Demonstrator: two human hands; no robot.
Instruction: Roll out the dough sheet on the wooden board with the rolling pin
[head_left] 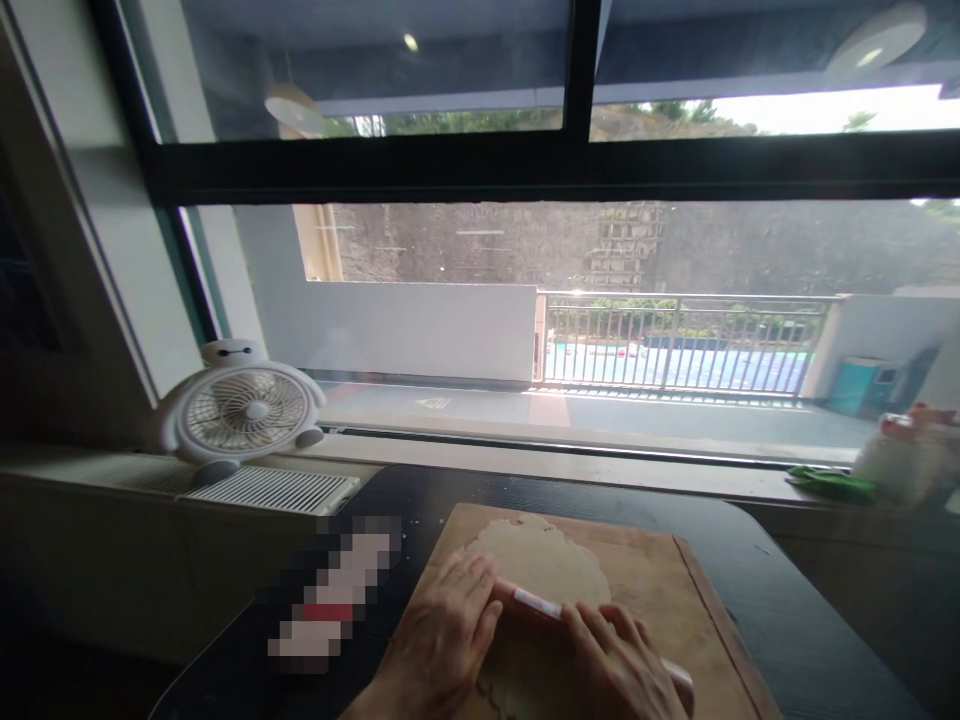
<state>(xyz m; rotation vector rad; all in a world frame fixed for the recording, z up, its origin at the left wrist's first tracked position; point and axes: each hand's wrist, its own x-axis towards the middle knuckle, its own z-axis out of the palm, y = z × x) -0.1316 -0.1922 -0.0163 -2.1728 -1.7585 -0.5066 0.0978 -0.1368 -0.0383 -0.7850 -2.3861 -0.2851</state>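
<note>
A flattened sheet of pale dough (551, 556) with an uneven edge lies on a wooden board (649, 560). Across the dough, at a slant, lies a rolling pin (534, 602) with a white label near its middle. My left hand (450, 625) rests over the pin's left end, fingers together and pointing forward, covering that end. Toward the right end, my right hand (624, 658) bends its fingers over the pin, whose tip sticks out beyond it. Both hands hide parts of the dough's near half.
The board sits on a dark table (795, 610). Left of it lies a blurred-out pale item (337, 595) with a red band. A white character-shaped fan (255, 410) stands by the window. On the sill at right are a green cloth-like thing (831, 485) and a whitish container (892, 460).
</note>
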